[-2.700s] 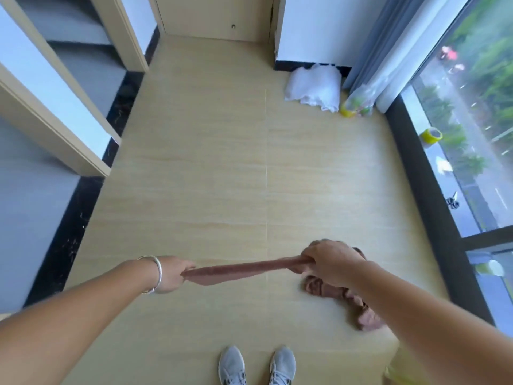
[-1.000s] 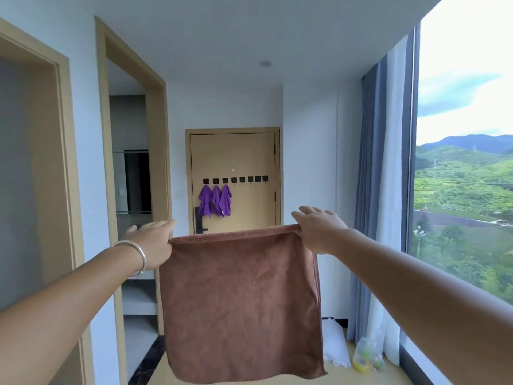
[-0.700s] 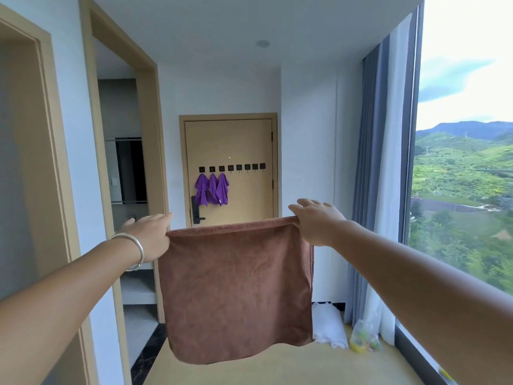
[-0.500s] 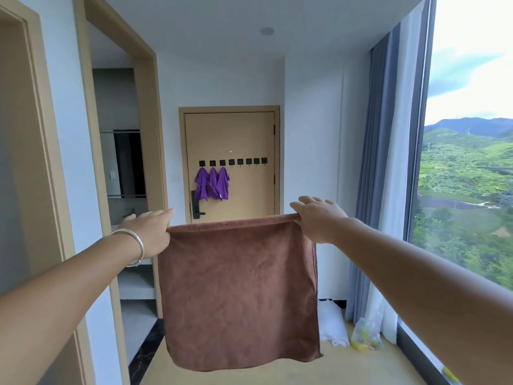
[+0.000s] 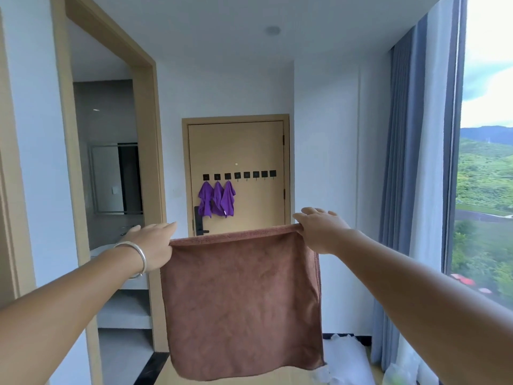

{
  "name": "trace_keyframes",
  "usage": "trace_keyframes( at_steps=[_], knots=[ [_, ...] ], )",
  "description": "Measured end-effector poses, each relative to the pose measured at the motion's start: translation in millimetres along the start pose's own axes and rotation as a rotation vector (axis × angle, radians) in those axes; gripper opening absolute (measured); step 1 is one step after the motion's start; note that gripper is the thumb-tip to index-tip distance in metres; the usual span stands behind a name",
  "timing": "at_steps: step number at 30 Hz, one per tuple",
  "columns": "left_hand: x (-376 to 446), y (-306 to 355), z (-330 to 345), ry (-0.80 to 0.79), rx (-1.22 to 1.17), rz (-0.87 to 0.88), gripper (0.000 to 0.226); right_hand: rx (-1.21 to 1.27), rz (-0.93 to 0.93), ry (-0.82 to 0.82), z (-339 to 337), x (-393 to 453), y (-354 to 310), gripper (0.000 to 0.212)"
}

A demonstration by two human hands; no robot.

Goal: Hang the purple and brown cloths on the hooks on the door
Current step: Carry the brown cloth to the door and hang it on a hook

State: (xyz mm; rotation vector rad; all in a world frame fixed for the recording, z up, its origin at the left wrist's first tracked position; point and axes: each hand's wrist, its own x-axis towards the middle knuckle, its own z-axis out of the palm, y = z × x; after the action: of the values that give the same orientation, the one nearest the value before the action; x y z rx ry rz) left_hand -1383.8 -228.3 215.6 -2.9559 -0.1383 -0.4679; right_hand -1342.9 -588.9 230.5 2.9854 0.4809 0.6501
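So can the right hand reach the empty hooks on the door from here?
Probably not yet. The right hand is busy pinching the brown cloth, and the empty hooks sit on the door well down the hall, though nothing blocks the way.

A home hallway or apartment entry. A tan wooden door [image 5: 238, 173] with a dark lever lock [image 5: 199, 225] stands at the far end. Left of the door, an open doorway [image 5: 111, 190] shows a bathroom mirror. Right of it, floor-length curtains [image 5: 416, 176] frame a tall window [image 5: 485, 162] overlooking green hills.
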Motion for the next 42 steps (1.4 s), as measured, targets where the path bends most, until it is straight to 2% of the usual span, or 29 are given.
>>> trace_keyframes(
  at_steps=[14,20,23,27,31,39,42],
  knots=[
    [152,19,40,0.028,0.038,0.053,0.04,0.011,-0.005,-0.004,73,139,48,0.026],
    [230,-8,61,0.096,0.04,0.081,0.043,-0.034,0.009,0.0,100,211,40,0.027],
    [277,-24,71,0.164,-0.004,0.118,0.021,-0.046,0.028,0.008,108,256,32,0.029],
    [346,-52,87,0.214,-0.026,0.142,0.018,-0.065,0.043,0.022,122,323,22,0.027],
    [411,-80,109,0.205,-0.016,0.133,0.021,-0.056,0.045,0.041,142,379,10,0.018],
    [497,-101,175,0.191,-0.014,0.192,0.016,-0.08,0.043,-0.004,199,455,0,0.021],
    [529,-102,195,0.167,-0.016,0.195,0.016,-0.071,0.038,-0.017,222,488,3,0.015]
  ],
)
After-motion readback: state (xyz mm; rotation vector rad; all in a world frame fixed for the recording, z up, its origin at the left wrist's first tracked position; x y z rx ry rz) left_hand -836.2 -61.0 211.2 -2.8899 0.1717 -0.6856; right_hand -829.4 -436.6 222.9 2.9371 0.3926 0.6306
